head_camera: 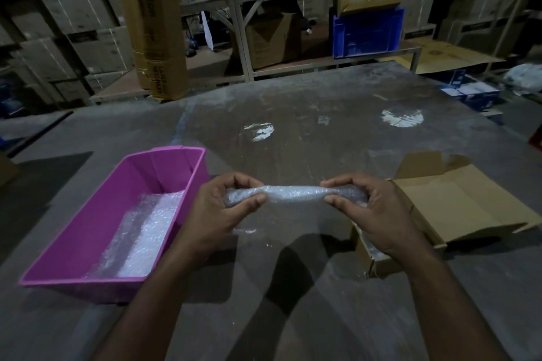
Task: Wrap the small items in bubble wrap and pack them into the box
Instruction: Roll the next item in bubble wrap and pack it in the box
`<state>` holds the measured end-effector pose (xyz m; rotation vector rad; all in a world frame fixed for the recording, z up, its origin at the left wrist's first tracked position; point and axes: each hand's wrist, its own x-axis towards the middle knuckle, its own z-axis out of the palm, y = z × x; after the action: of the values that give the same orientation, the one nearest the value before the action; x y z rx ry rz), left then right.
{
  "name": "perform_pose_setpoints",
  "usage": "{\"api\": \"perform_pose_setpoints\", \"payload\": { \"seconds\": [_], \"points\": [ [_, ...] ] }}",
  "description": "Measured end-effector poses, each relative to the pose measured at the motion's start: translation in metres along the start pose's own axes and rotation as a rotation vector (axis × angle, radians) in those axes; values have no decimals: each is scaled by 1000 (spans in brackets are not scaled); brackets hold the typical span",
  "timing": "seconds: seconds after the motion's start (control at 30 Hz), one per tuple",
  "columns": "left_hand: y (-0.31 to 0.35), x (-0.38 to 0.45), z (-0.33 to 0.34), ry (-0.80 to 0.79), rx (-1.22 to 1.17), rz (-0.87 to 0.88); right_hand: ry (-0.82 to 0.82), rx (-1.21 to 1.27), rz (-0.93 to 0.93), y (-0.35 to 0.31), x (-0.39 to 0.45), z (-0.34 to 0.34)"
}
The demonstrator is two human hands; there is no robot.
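Note:
A long roll of bubble wrap (293,193) is held level above the grey table, and whatever is inside it is hidden. My left hand (218,214) pinches its left end between thumb and fingers. My right hand (371,209) pinches the right end the same way. An open cardboard box (457,202) lies at the right, partly behind my right hand, its flaps spread out. On the left stands a pink plastic tub (88,237) with more bubble wrap (143,234) lying in its bottom.
The grey table (308,132) stretches ahead, with shiny spots of light on it. Behind it are metal racks, stacked cartons, a tall upright carton (152,23) and a blue crate (368,31). Flat cardboard and small boxes lie at the far right.

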<state>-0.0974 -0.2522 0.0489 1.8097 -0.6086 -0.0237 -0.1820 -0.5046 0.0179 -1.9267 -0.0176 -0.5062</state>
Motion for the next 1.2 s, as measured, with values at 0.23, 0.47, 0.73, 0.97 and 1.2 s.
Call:
{"api": "perform_pose_setpoints", "payload": {
  "seconds": [0.23,0.47,0.73,0.97,1.2],
  "points": [
    [3,-1,-4,-39,-91,-75,-67,42,6,1,-1,-1],
    [4,-2,2,-113,-130,-74,-49,138,0,5,-1,-1],
    [7,-2,4,-101,-68,-40,-77,5,36,1,-2,-1],
    [0,1,7,-84,-23,-20,-14,-45,0,3,1,3],
    [-12,9,4,27,197,86,-16,-124,-21,6,3,4]
  ]
}}
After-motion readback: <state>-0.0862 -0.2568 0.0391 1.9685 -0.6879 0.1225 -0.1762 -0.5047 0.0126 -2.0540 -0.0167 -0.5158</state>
